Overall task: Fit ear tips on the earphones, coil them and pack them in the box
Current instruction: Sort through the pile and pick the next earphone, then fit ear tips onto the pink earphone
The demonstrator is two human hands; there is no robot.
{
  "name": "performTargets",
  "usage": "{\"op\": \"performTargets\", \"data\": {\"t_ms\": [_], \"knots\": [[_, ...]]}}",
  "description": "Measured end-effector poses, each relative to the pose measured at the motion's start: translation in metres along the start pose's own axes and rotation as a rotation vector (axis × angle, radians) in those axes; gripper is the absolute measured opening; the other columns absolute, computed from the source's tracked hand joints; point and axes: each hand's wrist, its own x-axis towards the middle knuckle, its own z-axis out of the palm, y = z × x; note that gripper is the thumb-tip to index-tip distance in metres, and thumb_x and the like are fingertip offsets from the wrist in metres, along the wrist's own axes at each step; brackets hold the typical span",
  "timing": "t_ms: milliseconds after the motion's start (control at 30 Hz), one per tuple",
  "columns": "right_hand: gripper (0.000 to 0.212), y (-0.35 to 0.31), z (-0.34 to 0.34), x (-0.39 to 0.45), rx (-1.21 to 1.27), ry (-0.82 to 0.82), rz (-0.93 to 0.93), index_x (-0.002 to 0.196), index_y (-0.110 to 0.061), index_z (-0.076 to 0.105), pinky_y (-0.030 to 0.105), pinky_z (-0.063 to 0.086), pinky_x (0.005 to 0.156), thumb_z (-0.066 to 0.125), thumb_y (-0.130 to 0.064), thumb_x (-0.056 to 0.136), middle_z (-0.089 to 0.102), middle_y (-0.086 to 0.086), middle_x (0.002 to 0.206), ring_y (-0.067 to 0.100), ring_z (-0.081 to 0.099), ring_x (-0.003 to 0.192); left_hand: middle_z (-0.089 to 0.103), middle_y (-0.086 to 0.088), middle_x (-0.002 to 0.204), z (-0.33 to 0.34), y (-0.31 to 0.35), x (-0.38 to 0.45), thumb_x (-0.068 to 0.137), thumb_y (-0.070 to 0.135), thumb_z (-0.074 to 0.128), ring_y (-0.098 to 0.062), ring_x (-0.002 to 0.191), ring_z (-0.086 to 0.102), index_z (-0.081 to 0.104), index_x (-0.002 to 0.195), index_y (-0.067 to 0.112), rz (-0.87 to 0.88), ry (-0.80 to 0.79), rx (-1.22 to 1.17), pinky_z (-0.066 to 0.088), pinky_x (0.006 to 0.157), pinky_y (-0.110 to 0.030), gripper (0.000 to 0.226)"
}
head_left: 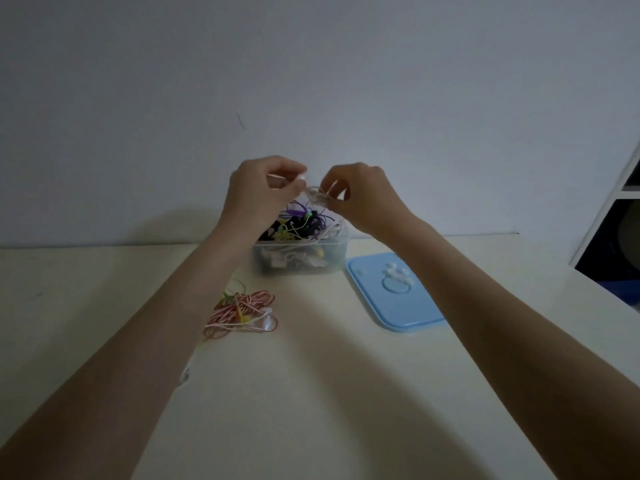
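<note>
Both hands, the left and right, pinch a pale coiled earphone cable above the clear plastic box of tangled earphones on the bench.

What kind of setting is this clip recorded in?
Probably a home room or small workspace: a plain cream table against a bare wall, a white shelf unit at the right, and a plastic box of tangled earphones.

Clear, see-through plastic box; smooth, slightly glossy blue plastic lid; matt cream counter; thin rubbery-coated earphone cords.
</note>
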Motion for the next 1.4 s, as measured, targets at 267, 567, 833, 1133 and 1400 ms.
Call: {"op": "performTargets", "data": {"t_ms": [267, 567, 833, 1133, 1400], "knots": [[0.020, 0.013, 0.056, 0.023, -0.066, -0.225, 0.086, 0.097, -0.006, 0.072, 0.025, 0.047, 0.084, 0.058, -0.007, 0.084, 0.068, 0.012, 0.103, 0.026, 0.061, 0.096, 0.070, -0.009, 0.100, 0.008, -0.052, 0.019, 0.086, 0.014, 0.061, -0.018, 0.084, 0.057, 0.072, 0.099, 0.011, -0.104, -0.299, 0.593, 0.040, 0.073, -0.025, 0.017], [0.021, 0.027, 0.062, 0.022, 0.075, -0.262, 0.246, 0.094, -0.011, 0.074, 0.005, 0.036, 0.060, 0.059, -0.007, 0.082, 0.070, 0.006, 0.098, 0.010, 0.053, 0.082, 0.070, -0.005, 0.101, 0.014, -0.049, 0.027, 0.086, 0.011, 0.056, -0.022, 0.092, 0.061, 0.072, 0.097, 0.013, -0.052, -0.480, 0.748, 0.038, 0.072, -0.024, 0.019], [0.018, -0.011, 0.048, -0.014, 0.137, -0.053, 0.000, 0.094, -0.009, 0.073, 0.028, 0.048, 0.080, 0.059, -0.007, 0.084, 0.072, 0.010, 0.093, 0.023, 0.065, 0.086, 0.067, -0.002, 0.098, -0.029, -0.030, -0.004, 0.085, 0.015, 0.061, -0.018, 0.092, 0.062, 0.069, 0.100, 0.017, -0.024, -0.420, 0.553, 0.044, 0.077, -0.024, 0.017], [0.023, -0.043, 0.100, -0.053, 0.099, -0.474, 0.080, 0.104, -0.007, 0.070, 0.024, 0.042, 0.076, 0.065, -0.013, 0.082, 0.069, 0.011, 0.106, 0.021, 0.061, 0.090, 0.054, 0.000, 0.110, -0.049, -0.036, -0.080, 0.070, 0.039, 0.076, -0.017, 0.092, 0.051, 0.048, 0.115, 0.015, -0.121, -0.757, 0.735, 0.040, 0.072, -0.027, 0.058], [0.013, -0.015, 0.061, -0.057, 0.228, -0.236, 0.384, 0.087, 0.003, 0.072, 0.032, 0.054, 0.074, 0.067, 0.001, 0.075, 0.067, 0.018, 0.074, 0.021, 0.057, 0.060, 0.054, 0.003, 0.079, -0.069, -0.044, -0.077, 0.081, 0.012, 0.061, -0.017, 0.077, 0.054, 0.052, 0.074, 0.022, -0.128, -0.631, 0.961, 0.038, 0.066, -0.025, 0.015]]}}
